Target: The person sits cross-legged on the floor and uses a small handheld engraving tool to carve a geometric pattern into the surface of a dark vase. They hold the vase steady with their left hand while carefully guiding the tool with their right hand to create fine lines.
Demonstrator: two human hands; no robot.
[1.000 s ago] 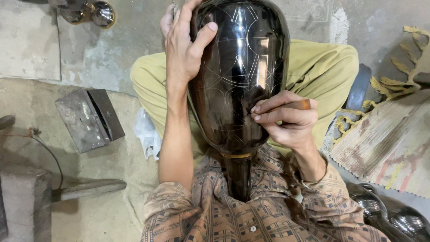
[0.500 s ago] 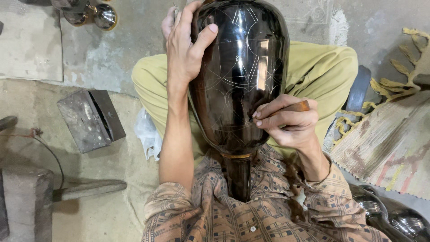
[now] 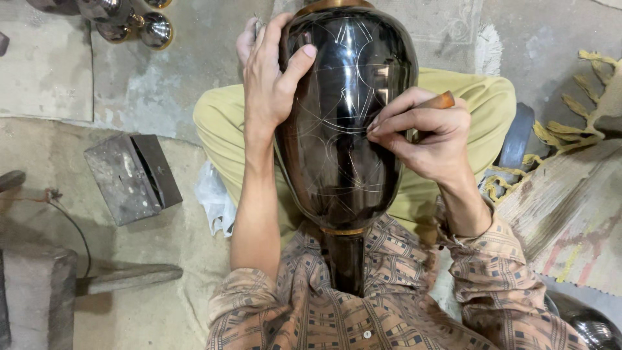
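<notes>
A large glossy black vase (image 3: 343,123) with thin scratched line patterns and brass rings lies across my lap, its narrow neck pointing toward my chest. My left hand (image 3: 269,78) grips the vase's upper left side, fingers spread over the curve. My right hand (image 3: 424,133) holds a small engraving tool with a wooden handle (image 3: 439,101), its tip pressed against the vase's right side near the scratched lines. I sit cross-legged in yellow-green trousers.
A dark metal box (image 3: 133,176) lies on the concrete floor to the left, next to a white crumpled bag (image 3: 215,202). Shiny dark metal vessels (image 3: 129,19) stand at top left. A fringed woven mat (image 3: 570,201) lies at right, another dark vessel (image 3: 586,324) bottom right.
My right hand has shifted upward along the vase's right side with the tool. My left hand keeps the same grip.
</notes>
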